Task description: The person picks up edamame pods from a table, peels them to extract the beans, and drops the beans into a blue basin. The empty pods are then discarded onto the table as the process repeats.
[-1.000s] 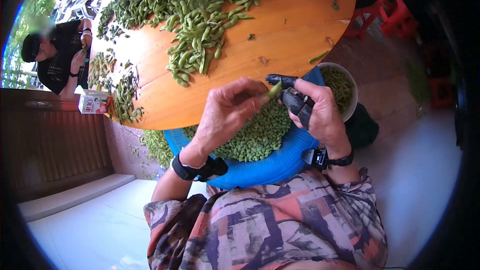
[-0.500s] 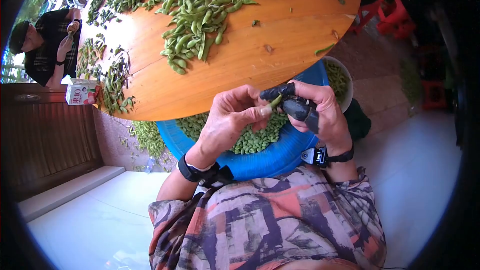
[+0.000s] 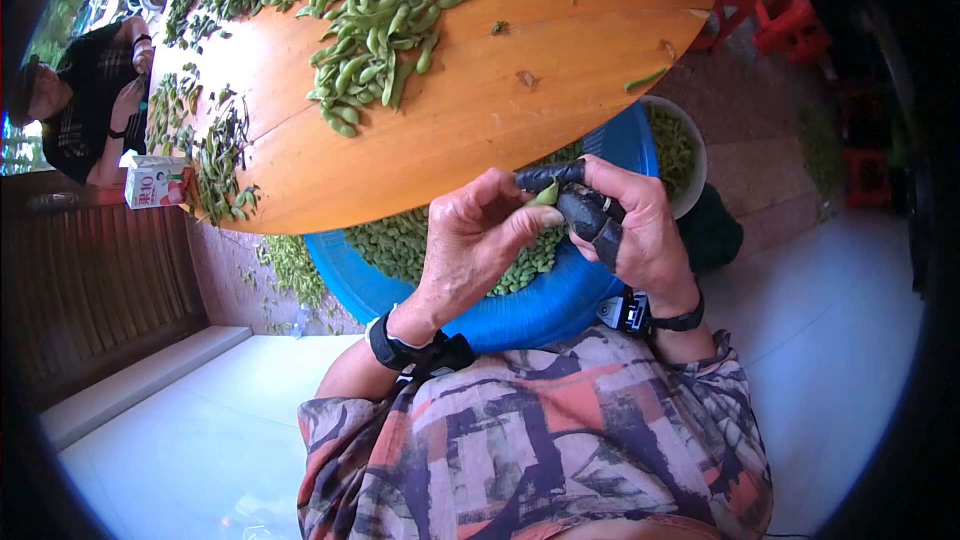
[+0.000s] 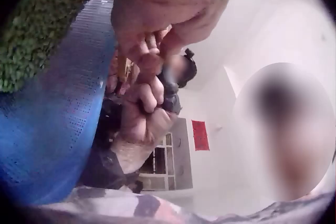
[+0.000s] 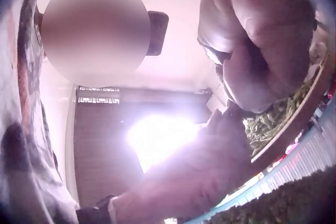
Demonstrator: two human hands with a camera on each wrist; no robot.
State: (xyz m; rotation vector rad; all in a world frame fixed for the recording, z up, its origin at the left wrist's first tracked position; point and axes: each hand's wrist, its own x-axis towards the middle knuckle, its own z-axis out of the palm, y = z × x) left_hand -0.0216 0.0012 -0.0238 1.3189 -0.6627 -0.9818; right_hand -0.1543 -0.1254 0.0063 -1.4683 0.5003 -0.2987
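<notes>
Green, the pod (image 3: 546, 195) pinched by my left hand (image 3: 470, 238) and right hand (image 3: 643, 230) is judged light, pliable and possibly slippery, best held gently near its ends.

Red stools (image 3: 789, 18), pale tiled floor (image 3: 215, 430).

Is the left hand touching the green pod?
Touching: the head view shows the left hand gripping the green pod, thumb against its lower end.
</notes>
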